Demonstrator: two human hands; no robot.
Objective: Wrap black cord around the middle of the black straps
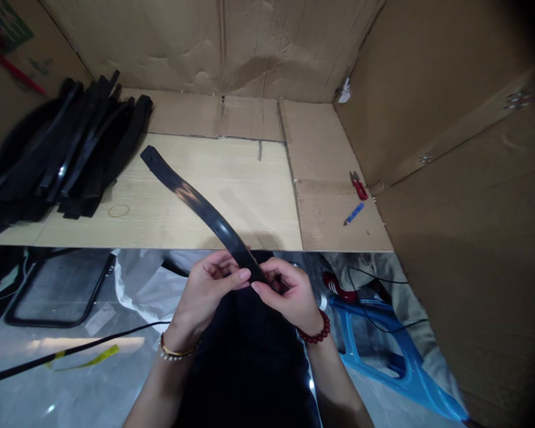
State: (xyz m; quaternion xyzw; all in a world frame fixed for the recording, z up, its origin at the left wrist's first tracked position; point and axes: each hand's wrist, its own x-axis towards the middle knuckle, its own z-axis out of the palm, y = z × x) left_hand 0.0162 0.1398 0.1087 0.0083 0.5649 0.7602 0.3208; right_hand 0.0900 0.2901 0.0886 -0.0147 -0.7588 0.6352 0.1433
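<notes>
A long, curved black plastic strip point(209, 215) slants from the table area down to my hands, its far end raised toward the upper left. Around its near end, the thumb and fingers of my left hand point(216, 279) are closed. My right hand point(288, 285) pinches the very tip of the same strip, just beside the left thumb. The underside of the strip and some fingertips are hidden. A pile of similar black strips point(82, 142) lies on the left of the table.
Cardboard and a pale board cover the table point(249, 178), with cardboard walls point(450, 119) around it. Red thread snips point(359, 185) and a blue pen-like tool point(353, 214) lie at the right. A rubber band point(118, 211) rests near the pile. Below right stands a blue plastic stool point(383, 345).
</notes>
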